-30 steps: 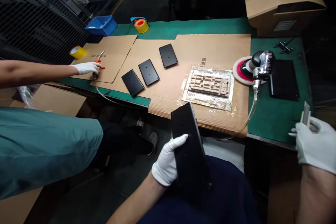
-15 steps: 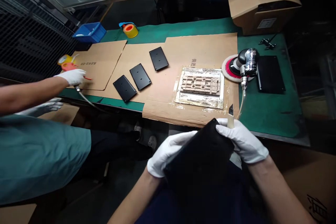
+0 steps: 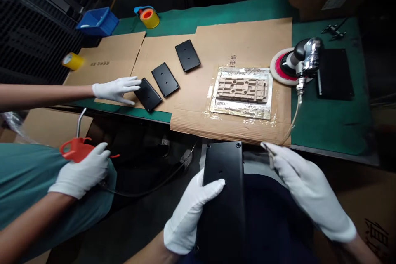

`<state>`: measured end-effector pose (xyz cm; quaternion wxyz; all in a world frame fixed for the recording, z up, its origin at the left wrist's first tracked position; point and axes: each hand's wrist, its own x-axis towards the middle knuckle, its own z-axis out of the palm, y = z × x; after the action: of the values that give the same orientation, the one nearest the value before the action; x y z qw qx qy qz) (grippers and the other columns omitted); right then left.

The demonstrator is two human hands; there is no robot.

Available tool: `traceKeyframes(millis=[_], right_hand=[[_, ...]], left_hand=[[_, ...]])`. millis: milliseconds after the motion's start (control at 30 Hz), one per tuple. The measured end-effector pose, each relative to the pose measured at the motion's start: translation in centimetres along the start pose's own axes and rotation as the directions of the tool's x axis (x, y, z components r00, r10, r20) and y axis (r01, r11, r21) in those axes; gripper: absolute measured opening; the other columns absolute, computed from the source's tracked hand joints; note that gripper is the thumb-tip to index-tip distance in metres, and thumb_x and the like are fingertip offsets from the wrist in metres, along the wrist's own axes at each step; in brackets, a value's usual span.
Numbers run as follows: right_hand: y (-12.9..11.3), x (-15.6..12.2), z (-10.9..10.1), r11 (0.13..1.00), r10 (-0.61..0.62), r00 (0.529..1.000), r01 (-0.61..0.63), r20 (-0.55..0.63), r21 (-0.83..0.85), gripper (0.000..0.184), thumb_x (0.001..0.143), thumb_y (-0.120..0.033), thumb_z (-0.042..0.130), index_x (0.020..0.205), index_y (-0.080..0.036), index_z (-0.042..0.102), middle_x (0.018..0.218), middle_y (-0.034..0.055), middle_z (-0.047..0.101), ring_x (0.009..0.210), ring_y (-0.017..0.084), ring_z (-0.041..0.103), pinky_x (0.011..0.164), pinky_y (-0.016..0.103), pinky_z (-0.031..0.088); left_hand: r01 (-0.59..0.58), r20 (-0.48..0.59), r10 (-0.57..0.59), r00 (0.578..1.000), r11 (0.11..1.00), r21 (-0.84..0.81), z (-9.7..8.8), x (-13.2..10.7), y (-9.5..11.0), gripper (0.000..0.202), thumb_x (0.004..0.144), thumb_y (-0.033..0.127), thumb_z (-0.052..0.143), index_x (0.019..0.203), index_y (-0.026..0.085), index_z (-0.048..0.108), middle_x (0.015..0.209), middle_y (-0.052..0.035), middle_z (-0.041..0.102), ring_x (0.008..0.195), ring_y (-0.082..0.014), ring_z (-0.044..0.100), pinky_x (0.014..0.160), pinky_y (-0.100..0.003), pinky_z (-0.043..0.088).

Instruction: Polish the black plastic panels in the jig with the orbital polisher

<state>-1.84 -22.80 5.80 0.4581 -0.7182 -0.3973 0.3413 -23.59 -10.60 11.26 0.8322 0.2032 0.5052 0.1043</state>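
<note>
Left hand [image 3: 192,212] clamped on black panel [image 3: 224,202], between 5 and 6 o'clock in the view; the panel, tilted toward 1 o'clock half a second earlier, now points to 12. Right hand [image 3: 309,192], previously on it, stands apart at 4 o'clock, gripping a knife [image 3: 272,160]. At 8 o'clock, a co-worker's hand [image 3: 83,173] now holds the orange air gun [image 3: 77,149] off the bench [image 3: 331,128].
</note>
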Motion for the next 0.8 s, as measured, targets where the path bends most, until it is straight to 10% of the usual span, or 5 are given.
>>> traceKeyframes(millis=[800], right_hand=[[-2.3,-5.8,3.4,0.969,-0.235,0.969,0.228,0.081,0.092,0.055,0.098,-0.012,0.07,0.148,-0.033,0.065,0.085,0.001,0.074,0.069,0.014,0.068,0.063,0.027,0.053]], left_hand=[[-0.038,-0.111,0.032,0.993,0.998,-0.053,0.1,-0.7,-0.6,0.045,0.083,0.031,0.089,0.124,0.021,0.072,0.109,-0.0052,0.077,0.097,-0.0223,0.076,0.094,-0.032,0.06]])
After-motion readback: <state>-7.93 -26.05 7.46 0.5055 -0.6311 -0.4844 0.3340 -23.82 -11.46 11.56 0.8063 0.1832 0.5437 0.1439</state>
